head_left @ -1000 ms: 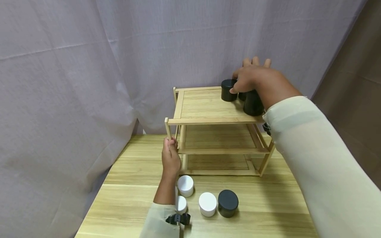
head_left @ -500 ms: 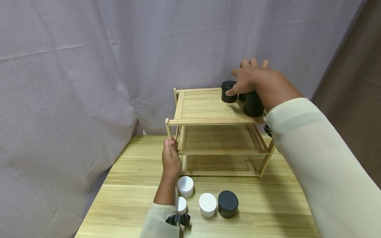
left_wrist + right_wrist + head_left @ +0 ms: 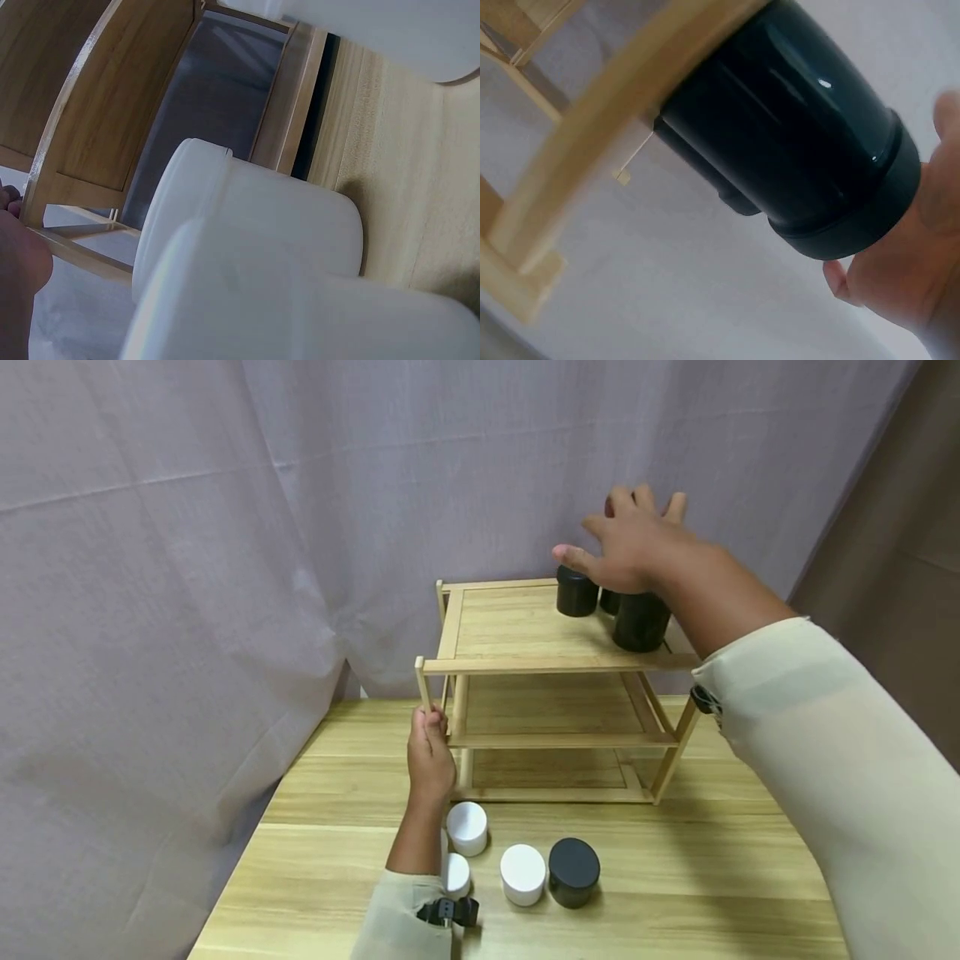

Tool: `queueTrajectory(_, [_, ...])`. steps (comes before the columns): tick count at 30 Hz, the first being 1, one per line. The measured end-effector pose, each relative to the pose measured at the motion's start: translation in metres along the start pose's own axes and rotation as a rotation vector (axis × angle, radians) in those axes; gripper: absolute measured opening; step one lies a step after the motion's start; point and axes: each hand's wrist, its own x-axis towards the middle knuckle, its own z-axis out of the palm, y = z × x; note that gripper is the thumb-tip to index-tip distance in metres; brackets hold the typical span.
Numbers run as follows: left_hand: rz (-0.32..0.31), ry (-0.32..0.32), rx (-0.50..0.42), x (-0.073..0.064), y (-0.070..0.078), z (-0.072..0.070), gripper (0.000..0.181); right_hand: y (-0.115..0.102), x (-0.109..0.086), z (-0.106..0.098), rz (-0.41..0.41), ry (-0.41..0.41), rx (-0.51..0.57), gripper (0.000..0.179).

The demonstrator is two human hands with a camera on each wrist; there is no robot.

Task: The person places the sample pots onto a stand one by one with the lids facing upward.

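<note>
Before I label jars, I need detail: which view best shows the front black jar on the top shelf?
Right wrist view: the front black jar appears large, most of its side plain. Head view: the right hand hides its top. Left wrist: not visible.

A lilac-grey cloth (image 3: 187, 568) with pale horizontal creases hung in loose folds behind and to the left, a brownish drape (image 3: 885, 568) closed off the right, and soft shadow (image 3: 712, 835) dimmed part of the pale, wood-grained table (image 3: 337, 793).

No legible lettering or numbers
</note>
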Motion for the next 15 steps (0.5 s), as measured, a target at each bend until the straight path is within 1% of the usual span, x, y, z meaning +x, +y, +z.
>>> queueTrajectory(6, [-0.003, 0.001, -0.002, -0.001, 0.000, -0.004, 0.049, -0.009, -0.017, 0.006, -0.098, 0.148, 0.077, 0.094])
queueTrajectory(8, [0.006, 0.002, 0.006, -0.001, -0.001, -0.005, 0.050, -0.013, -0.023, 0.008, -0.140, 0.192, 0.098, 0.089])
queueTrajectory(11, [0.033, 0.009, 0.013, 0.001, -0.002, -0.007, 0.053, -0.020, -0.034, 0.014, -0.221, 0.268, 0.132, 0.085])
queueTrajectory(15, [0.042, -0.004, 0.018, 0.002, -0.005, -0.007, 0.058, -0.030, -0.054, 0.030, -0.335, 0.379, 0.208, 0.088])
